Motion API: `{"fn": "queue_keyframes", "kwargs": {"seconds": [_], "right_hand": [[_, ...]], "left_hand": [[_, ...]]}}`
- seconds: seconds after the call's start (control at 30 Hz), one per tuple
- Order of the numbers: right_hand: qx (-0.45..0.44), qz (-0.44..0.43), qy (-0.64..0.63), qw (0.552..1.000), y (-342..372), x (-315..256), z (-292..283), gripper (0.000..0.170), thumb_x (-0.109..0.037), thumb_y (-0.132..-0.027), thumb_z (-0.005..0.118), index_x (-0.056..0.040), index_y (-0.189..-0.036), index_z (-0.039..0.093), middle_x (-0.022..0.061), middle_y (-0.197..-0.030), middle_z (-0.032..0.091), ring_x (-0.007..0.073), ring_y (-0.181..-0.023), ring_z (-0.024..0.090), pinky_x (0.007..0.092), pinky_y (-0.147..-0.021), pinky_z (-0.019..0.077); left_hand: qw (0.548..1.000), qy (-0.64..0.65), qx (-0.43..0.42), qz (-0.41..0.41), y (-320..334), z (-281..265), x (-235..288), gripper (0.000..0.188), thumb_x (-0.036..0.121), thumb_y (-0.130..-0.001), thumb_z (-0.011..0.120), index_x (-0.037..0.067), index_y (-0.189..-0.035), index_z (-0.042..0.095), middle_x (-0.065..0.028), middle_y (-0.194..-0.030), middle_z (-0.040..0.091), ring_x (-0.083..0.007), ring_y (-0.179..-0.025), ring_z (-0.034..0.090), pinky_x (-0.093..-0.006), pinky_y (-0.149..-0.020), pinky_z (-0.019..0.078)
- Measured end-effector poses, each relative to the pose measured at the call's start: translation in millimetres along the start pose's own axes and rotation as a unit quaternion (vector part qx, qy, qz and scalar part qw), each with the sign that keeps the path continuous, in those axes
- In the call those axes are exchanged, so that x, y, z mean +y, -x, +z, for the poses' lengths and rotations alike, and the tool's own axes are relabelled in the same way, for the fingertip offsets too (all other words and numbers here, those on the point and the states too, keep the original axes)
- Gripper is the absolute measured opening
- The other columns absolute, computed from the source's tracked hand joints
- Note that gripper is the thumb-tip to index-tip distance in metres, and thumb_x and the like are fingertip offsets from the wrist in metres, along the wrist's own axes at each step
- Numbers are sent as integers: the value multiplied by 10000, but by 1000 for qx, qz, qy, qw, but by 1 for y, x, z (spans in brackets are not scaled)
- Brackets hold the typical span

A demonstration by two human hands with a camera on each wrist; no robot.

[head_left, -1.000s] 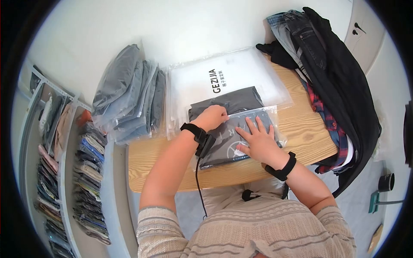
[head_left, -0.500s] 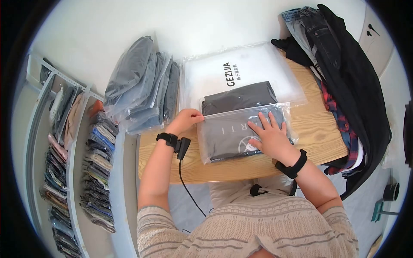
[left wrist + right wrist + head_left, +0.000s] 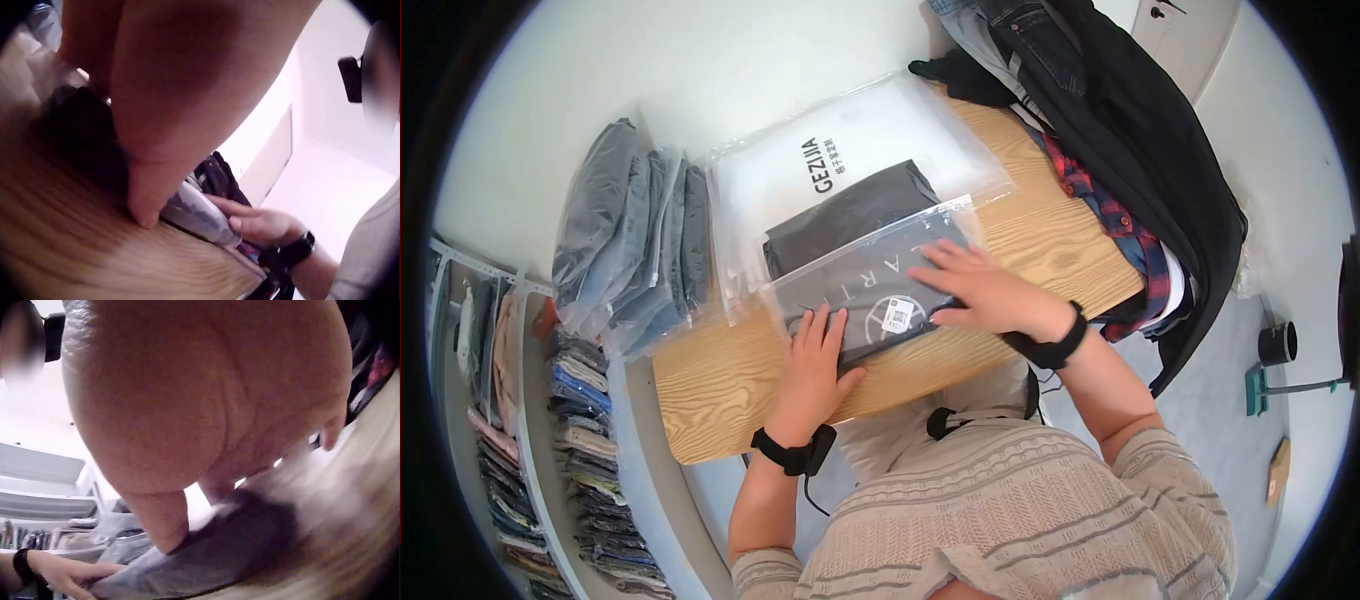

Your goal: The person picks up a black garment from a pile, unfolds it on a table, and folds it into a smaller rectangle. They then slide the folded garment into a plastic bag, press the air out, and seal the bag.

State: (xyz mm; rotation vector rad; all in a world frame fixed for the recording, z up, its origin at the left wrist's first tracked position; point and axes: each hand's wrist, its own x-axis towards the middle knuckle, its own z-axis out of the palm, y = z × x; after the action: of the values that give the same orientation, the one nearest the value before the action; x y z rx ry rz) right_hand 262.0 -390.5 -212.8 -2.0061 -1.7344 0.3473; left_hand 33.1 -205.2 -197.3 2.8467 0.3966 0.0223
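Observation:
A clear zip bag (image 3: 855, 270) holding a folded dark garment lies near the table's front edge, with pale lettering, a round logo and a white tag (image 3: 897, 315). My left hand (image 3: 810, 375) rests at its lower left part, fingers extended. On its right part lies my right hand (image 3: 990, 293), fingers spread. Past the bag's upper edge is a folded dark garment (image 3: 850, 215), on top of large clear bags printed GEZIJIA (image 3: 880, 125). In the left wrist view the left thumb touches down beside the bag (image 3: 203, 215); in the right wrist view the right hand (image 3: 212, 406) is over the bag (image 3: 206, 569).
Several bagged dark garments (image 3: 635, 240) stand at the wooden table's (image 3: 720, 400) left end. A heap of dark trousers and a plaid shirt (image 3: 1110, 205) hangs over its right end. Shelves of packed clothes (image 3: 585, 440) are at the far left.
My left hand has moved from the bag's upper left edge to its lower left part, its fingers now extended. The right hand stays on the bag's right part. The head view has shifted and tilted.

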Motion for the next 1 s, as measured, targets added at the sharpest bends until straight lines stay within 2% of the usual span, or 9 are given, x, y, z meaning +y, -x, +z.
{"fn": "queue_keyframes", "kwargs": {"seconds": [0.13,0.2,0.23,0.3,0.43,0.53,0.67,0.77,1.0], "right_hand": [[52,170,13,984,52,44,-16,510,-336,-880,608,-115,-1329,511,212,-1378,466,377,-1327,375,452,-1085,303],[214,276,-4,937,63,52,-15,398,-285,-888,616,-41,-1201,599,199,-1173,614,337,-1142,546,389,-979,413],[214,276,-2,937,66,54,-13,398,-285,-888,616,-41,-1201,599,199,-1173,614,337,-1142,546,389,-979,413],[218,276,-244,904,55,23,-24,297,-220,-894,621,17,-1073,642,134,-958,677,225,-888,618,319,-810,480],[200,303,-340,867,37,15,-14,199,-154,-904,609,41,-938,629,32,-802,640,107,-711,567,270,-650,474],[191,304,-333,872,34,34,-4,207,-173,-897,622,33,-919,620,35,-739,631,140,-662,572,288,-632,474],[245,313,-234,887,30,22,-1,253,-163,-880,639,23,-1045,599,126,-893,649,217,-785,624,298,-677,500],[181,107,-138,968,40,-8,-10,574,-75,-790,703,-93,-1318,477,229,-1287,479,333,-1147,534,342,-906,479],[120,98,-81,985,31,0,-16,613,-18,-742,688,-145,-1310,495,187,-1211,526,367,-1059,555,380,-870,483]], "left_hand": [[1000,20,2,-3,2,9,-8,772,191,-778,722,54,-1430,330,-200,-1472,304,-413,-1369,257,-468,-1116,254],[1000,24,7,-7,1,11,-8,769,188,-781,718,56,-1431,327,-197,-1475,298,-409,-1373,249,-470,-1119,248],[1000,23,8,-9,2,11,-7,767,186,-785,714,58,-1433,324,-195,-1478,292,-406,-1377,240,-472,-1122,242],[1000,20,5,-15,2,9,-4,761,185,-789,709,59,-1433,324,-193,-1479,290,-404,-1378,238,-474,-1121,240],[1000,8,1,-13,2,8,-5,748,182,-801,695,64,-1437,320,-193,-1481,285,-404,-1379,235,-481,-1114,242],[1000,16,9,-4,4,8,-7,750,187,-802,695,50,-1434,316,-190,-1478,296,-398,-1377,245,-478,-1109,247],[999,19,41,-6,4,10,-9,697,176,-817,680,26,-1406,340,-190,-1458,338,-394,-1362,283,-471,-1096,275],[998,2,66,4,1,21,-20,608,154,-838,653,4,-1361,381,-182,-1421,403,-384,-1334,345,-451,-1071,322],[995,79,59,16,-3,9,-29,504,155,-856,635,17,-1307,458,-174,-1375,467,-367,-1298,407,-417,-1051,370]]}}
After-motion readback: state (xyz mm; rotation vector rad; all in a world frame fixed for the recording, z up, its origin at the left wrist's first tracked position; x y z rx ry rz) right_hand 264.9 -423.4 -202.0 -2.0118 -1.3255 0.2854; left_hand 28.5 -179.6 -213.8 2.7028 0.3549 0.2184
